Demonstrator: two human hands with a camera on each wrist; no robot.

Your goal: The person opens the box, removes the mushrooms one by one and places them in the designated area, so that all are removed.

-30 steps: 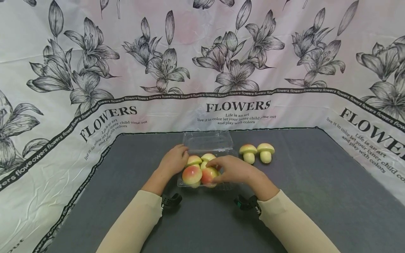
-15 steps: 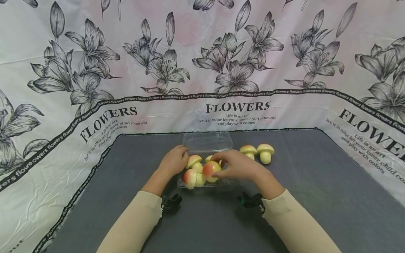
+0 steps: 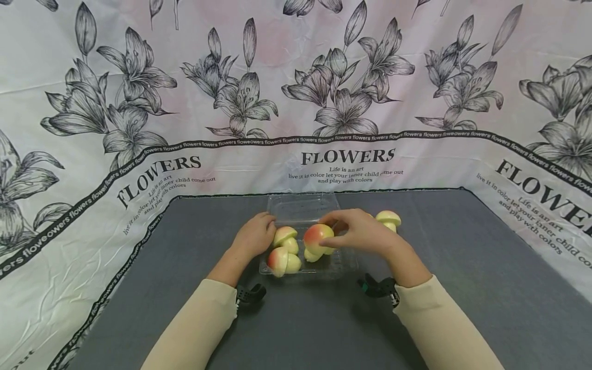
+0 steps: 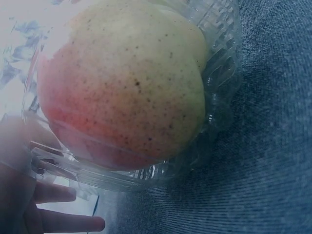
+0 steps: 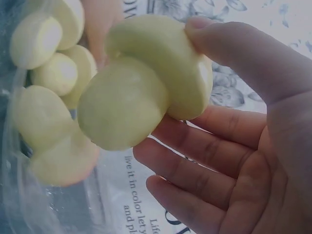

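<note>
Long beige sleeves on both arms, black clips at each wrist

My right hand (image 3: 363, 234) has a grip on a red-capped mushroom (image 3: 317, 238), lifted just above the clear plastic box (image 3: 342, 262) on the grey desk (image 3: 462, 288), while my left hand (image 3: 254, 235) rests at the box's left edge beside two mushrooms (image 3: 283, 252) inside, another pale mushroom (image 3: 388, 219) just beyond my right hand.

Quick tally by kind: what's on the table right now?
Toy mushrooms: 5 in view (3 in the box, 1 in the right hand, 1 on the mat)
Clear plastic box: 1
Total: 6
</note>
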